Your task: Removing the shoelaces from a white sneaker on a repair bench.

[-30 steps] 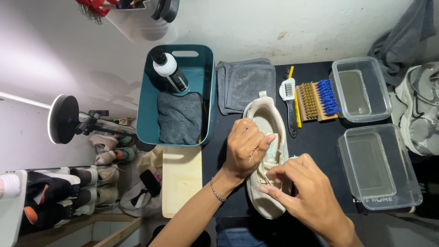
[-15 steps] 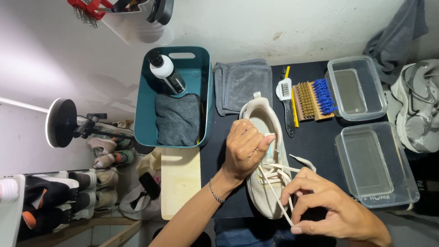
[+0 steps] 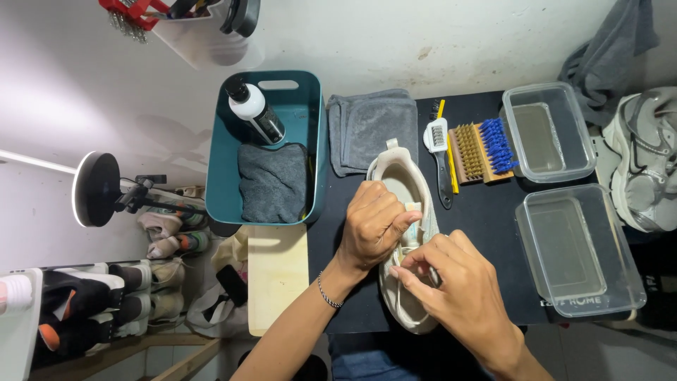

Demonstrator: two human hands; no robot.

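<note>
Resting lengthwise at the middle of the black table [image 3: 479,212], heel toward the wall, is a pale beige sneaker [image 3: 403,185], gripped across its tongue by the left hand [image 3: 374,224], fingers curled over the upper. The right hand [image 3: 451,282] is closed to a pinch on the lacing area; the lace itself is hidden under the fingers, so how many eyelets are done or undone cannot be told, and the lacing work looks to be midway. The bristle brush with blue and tan tufts [image 3: 483,152] and the small white-headed brush [image 3: 441,159] lie unused beside the shoe, and both clear lidless plastic tubs [image 3: 550,134] [image 3: 578,247] hold little that can be made out. A folded grey cloth [image 3: 374,127] lies behind the heel. The teal bin [image 3: 229,162] holds a black bottle with a white label band and black cap [image 3: 255,111] and a dark grey cloth [image 3: 271,182].
</note>
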